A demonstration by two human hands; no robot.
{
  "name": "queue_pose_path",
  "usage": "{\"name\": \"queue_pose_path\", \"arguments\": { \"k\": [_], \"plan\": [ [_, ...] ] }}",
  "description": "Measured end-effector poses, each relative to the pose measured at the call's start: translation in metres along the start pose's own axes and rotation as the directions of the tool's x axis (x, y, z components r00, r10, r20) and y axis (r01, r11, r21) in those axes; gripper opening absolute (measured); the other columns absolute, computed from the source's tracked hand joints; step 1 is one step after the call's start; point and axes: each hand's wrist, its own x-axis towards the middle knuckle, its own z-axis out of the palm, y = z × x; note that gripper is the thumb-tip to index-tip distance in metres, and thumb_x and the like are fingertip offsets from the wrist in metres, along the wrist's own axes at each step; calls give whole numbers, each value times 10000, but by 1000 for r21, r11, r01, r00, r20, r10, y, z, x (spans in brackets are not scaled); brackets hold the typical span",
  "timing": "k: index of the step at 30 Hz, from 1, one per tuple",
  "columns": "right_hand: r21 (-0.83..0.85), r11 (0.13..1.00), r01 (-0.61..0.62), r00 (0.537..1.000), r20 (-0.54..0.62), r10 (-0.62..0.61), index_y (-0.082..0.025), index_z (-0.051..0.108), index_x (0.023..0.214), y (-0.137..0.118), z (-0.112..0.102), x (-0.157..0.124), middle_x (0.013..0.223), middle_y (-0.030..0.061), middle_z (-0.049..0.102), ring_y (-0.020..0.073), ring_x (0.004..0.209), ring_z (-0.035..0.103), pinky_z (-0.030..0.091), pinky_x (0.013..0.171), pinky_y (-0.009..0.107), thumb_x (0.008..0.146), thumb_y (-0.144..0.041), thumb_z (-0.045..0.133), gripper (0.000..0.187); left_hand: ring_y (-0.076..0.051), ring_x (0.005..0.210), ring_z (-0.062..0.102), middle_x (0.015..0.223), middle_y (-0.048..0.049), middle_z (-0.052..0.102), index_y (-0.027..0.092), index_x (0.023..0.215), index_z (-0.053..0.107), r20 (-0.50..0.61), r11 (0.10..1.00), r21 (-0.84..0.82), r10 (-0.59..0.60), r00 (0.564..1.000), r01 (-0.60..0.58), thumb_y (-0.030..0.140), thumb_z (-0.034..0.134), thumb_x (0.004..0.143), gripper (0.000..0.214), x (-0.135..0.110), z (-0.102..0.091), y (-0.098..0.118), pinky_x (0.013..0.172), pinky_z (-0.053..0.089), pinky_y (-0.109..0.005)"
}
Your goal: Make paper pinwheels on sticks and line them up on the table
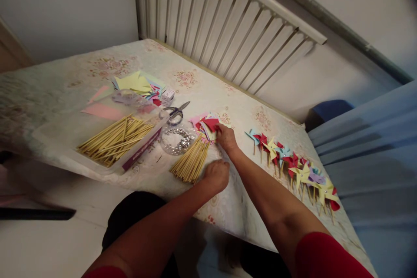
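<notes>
I see straw-yellow sticks (190, 163), a red paper piece (211, 123) and a pale desk cloth (208, 91) patterned with pinkish flowers. On my feed the pinwheels (301, 174) mix red, pale yellow, light blue and lilac.

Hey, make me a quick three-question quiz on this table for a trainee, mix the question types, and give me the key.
1. Which hand is at the red paper? a) left b) right
2. True or false: the scissors lie nearer the plastic box than the pinwheels do.
3. Fill in: the box holds a heap of thin ____.

Key:
1. b, the right hand
2. True
3. sticks
</notes>
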Motion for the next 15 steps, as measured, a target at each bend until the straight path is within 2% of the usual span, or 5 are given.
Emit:
{"name": "queue_pose_path", "arguments": {
  "k": [6, 10, 15],
  "plan": [
    [98, 990, -105, 990, -89, 114, -188, 699, 1044, 1, -7, 8, 977, 43, 745, 199, 914, 664, 473, 892, 318, 822, -102, 440, 351, -262, 1028, 618, 1066, -150, 665, 124, 1047, 635, 47, 1000, -12, -21, 999, 21, 239, 469, 890, 256, 0, -4, 1, 883, 494, -383],
    [146, 977, -157, 974, -139, 178, -174, 700, 1041, 2, -14, 14, 1003, 51, 738, 203, 956, 652, 451, 936, 329, 805, -115, 434, 360, -267, 1019, 623, 1060, -145, 664, 127, 1044, 636, 30, 1000, -10, -21, 999, 21, 248, 474, 889, 255, 0, -4, 1, 865, 501, -387],
    [277, 931, -236, 918, -250, 307, -158, 697, 1023, -2, -25, 19, 958, 65, 735, 220, 900, 637, 456, 869, 326, 771, -161, 401, 389, -268, 997, 632, 1038, -150, 670, 129, 1028, 637, 35, 999, -38, -25, 999, 27, 258, 496, 882, 240, 0, -4, 0, 834, 496, -371]
  ]
}}
